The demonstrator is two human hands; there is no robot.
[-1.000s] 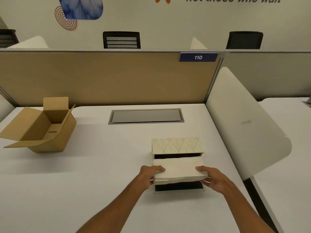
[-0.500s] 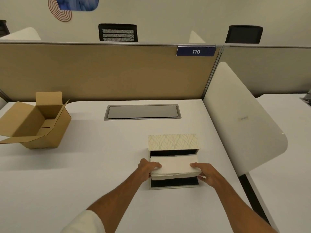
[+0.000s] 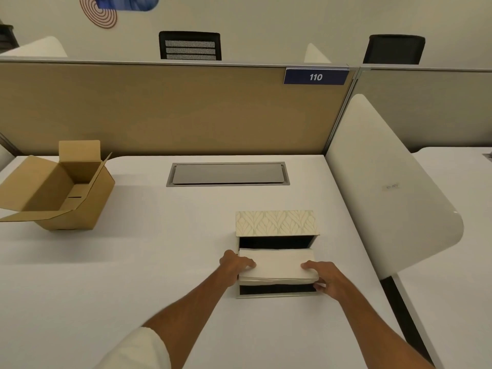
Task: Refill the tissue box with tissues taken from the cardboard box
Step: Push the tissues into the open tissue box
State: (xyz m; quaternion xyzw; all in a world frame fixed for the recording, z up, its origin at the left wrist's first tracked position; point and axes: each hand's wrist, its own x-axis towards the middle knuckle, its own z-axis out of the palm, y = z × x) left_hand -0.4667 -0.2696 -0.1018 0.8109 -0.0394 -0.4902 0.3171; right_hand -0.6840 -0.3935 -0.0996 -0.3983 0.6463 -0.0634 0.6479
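A stack of white tissues [image 3: 278, 266] hangs just above the dark opening of the tissue box [image 3: 277, 294], which lies open on the white desk. Its leaf-patterned lid [image 3: 276, 222] stands up at the far side. My left hand [image 3: 235, 265] grips the stack's left end and my right hand [image 3: 322, 279] grips its right end, thumbs on top. The box's black inside shows in front of and behind the stack. The brown cardboard box [image 3: 61, 190] stands at the far left of the desk with its flaps open and nothing visible inside.
A grey cable hatch [image 3: 227, 174] is set flush in the desk ahead. A tan partition [image 3: 159, 110] closes the far edge. A white curved divider [image 3: 383, 182] bounds the right side, with a neighbouring desk beyond it.
Both hands have lowered the tissue stack a little closer into the open tissue box. The camera has tilted down slightly. The cardboard box has not moved.
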